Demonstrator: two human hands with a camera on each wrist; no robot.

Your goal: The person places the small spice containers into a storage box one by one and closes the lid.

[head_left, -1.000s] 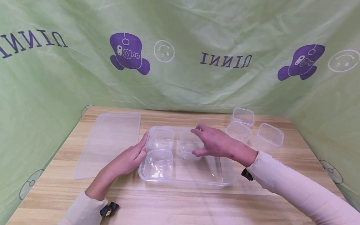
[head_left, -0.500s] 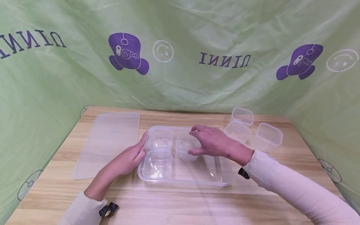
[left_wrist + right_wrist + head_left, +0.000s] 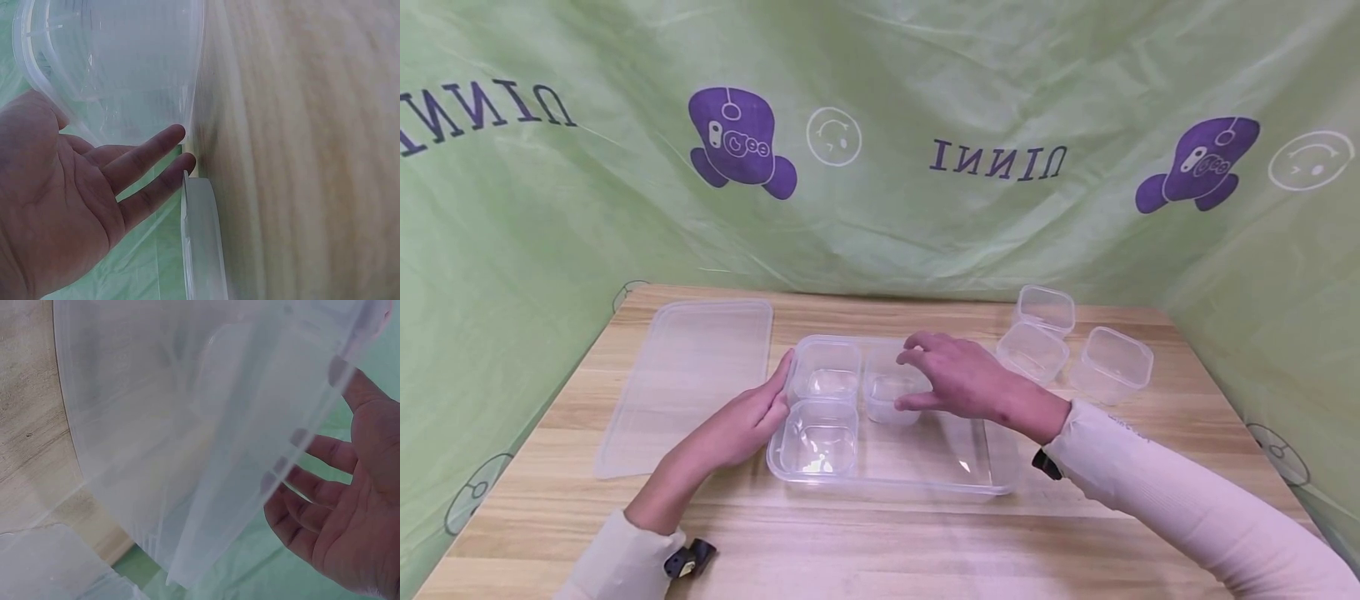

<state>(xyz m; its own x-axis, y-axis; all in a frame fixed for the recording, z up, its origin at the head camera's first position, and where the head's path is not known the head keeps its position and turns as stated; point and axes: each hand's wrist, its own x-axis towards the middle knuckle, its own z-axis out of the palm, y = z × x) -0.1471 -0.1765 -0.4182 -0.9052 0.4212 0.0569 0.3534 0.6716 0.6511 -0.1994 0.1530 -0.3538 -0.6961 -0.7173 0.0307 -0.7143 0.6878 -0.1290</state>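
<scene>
A large clear plastic box (image 3: 925,483) stands on the table with its open top up. At its left end sit two small clear containers, a rear one (image 3: 827,367) and a front one (image 3: 818,442). Beside the rear one, inside the box, is a third small container (image 3: 891,408); my right hand (image 3: 958,379) holds it, thumb and fingers apart on its right side. My left hand (image 3: 745,425) rests against the box's left wall, fingers mostly extended in the left wrist view. In the right wrist view the right fingertips (image 3: 300,437) show partly through the box wall.
A flat translucent lid (image 3: 692,383) lies left of the box. Three more small containers stand at the back right: one at the rear (image 3: 1047,308), one before it (image 3: 1033,354), one further right (image 3: 1116,367). A green curtain (image 3: 880,233) surrounds the wooden table (image 3: 850,558).
My right hand has moved slightly left with the small container, bringing it close to the rear left one. The left hand stays at the box wall.
</scene>
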